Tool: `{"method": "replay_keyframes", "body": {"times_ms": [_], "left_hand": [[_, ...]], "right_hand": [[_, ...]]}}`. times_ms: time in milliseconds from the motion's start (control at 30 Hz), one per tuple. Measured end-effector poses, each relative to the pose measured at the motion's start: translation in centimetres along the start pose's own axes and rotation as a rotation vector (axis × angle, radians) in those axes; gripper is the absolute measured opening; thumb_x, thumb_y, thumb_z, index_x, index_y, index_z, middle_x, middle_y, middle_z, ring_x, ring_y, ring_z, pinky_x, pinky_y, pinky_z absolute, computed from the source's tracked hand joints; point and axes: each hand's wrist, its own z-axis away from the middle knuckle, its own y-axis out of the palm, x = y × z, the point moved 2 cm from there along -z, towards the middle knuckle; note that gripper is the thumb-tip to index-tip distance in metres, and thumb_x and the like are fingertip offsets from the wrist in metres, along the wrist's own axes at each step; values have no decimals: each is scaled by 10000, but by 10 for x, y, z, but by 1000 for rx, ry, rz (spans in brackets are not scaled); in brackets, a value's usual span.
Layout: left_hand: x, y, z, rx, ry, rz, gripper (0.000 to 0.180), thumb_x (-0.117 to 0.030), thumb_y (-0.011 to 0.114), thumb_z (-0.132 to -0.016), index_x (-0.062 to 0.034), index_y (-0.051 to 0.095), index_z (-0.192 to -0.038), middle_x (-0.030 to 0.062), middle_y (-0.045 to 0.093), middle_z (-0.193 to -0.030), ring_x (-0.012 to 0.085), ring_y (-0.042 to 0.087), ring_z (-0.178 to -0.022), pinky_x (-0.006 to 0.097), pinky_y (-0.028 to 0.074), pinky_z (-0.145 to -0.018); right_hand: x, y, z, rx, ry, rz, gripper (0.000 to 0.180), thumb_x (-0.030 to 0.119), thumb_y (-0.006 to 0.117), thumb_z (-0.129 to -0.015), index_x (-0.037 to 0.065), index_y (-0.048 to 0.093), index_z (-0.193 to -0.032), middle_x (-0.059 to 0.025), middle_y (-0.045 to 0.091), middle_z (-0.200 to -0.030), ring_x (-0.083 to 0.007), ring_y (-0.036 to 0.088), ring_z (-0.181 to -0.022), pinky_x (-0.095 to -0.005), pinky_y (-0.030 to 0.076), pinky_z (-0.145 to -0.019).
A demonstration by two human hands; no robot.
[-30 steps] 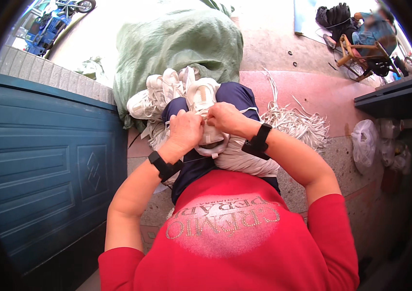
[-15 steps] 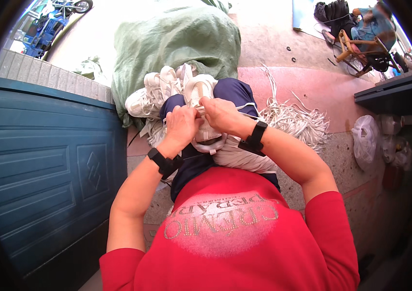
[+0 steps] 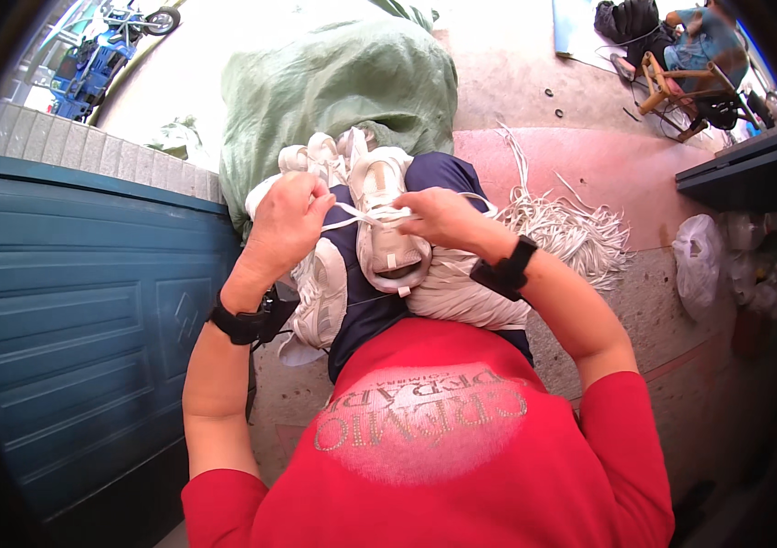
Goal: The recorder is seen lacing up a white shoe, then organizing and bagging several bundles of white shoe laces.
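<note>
A white sneaker (image 3: pixel 388 228) lies on my lap, toe pointing away from me. My left hand (image 3: pixel 286 222) pinches one end of its white shoelace (image 3: pixel 356 217) at the left side of the shoe. My right hand (image 3: pixel 441 217) grips the other end over the shoe's right side, so the lace runs taut between both hands. Another white shoe (image 3: pixel 322 297) rests against my left thigh, and more white shoes (image 3: pixel 315 157) lie piled beyond my knees. Both wrists wear black bands.
A large green sack (image 3: pixel 343 87) sits on the floor ahead. Loose white laces (image 3: pixel 571 228) lie heaped to my right on a pink floor. A blue panelled door (image 3: pixel 68 338) stands at my left. Another person sits on a wooden chair (image 3: pixel 681 73) far right.
Both hands have spread apart, pulling the lace out sideways across the shoe. The shoe now shows more fully between them.
</note>
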Motion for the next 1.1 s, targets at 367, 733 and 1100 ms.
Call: {"method": "replay_keyframes", "body": {"times_ms": [367,733,1100], "left_hand": [[10,47,11,398,-443,843,282,-108,456,-849,36,502,-1087,37,580,-748,78,500,-625,200,408,-589],[25,73,13,400,-513,564,183,-147,597,-782,32,614,-819,3,575,-709,50,483,-637,195,403,-581],[34,87,12,265,-551,343,208,-200,587,-690,5,622,-699,141,596,-620,194,589,-607,300,456,-605]], "right_hand": [[-19,11,1,5,278,-740,226,198,552,-817,9,602,-703,45,474,-555,-27,390,-504,-199,311,-451],[-18,-2,-1,-75,219,-788,242,238,523,-858,15,617,-841,38,473,-574,-31,390,-514,-183,320,-464],[-13,-3,2,-71,191,-751,263,238,506,-870,-1,614,-891,39,466,-581,-29,379,-520,-180,319,-470]]}}
